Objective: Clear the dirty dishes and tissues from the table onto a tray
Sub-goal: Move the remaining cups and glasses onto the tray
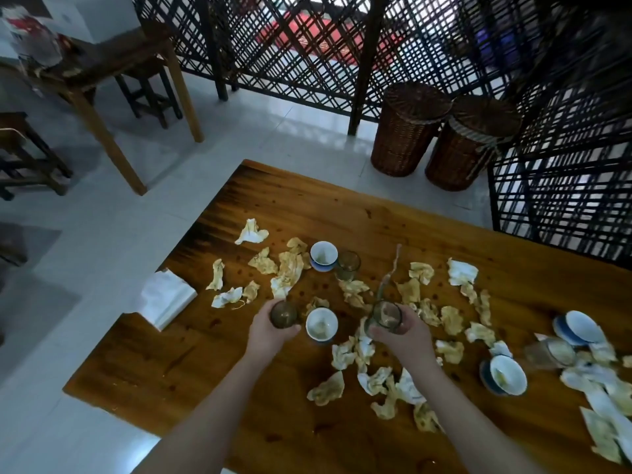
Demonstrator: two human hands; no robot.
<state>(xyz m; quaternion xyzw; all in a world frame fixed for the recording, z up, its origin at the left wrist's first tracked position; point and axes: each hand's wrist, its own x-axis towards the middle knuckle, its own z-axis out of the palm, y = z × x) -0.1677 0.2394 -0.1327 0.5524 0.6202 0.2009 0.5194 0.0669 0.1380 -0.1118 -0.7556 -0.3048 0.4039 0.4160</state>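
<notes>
The left hand point(270, 333) is gripping a smoky tumbler point(284, 313), fingers curling round its side, while the right hand point(402, 336) is wrapping its fingers round a second tumbler point(387, 314). A white teacup point(321, 325) is sitting between them on the wooden surface point(212, 364). Crumpled stained tissues point(343, 354) are lying all around, and farther off a far teacup point(323, 255) is standing just beside a third glass point(348, 265).

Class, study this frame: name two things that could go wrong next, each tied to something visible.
The left grip holds a dark glass right beside the white cup; a careless lift could knock it.
The right grip holds a second glass, so no grip is free to catch a slip.
</notes>
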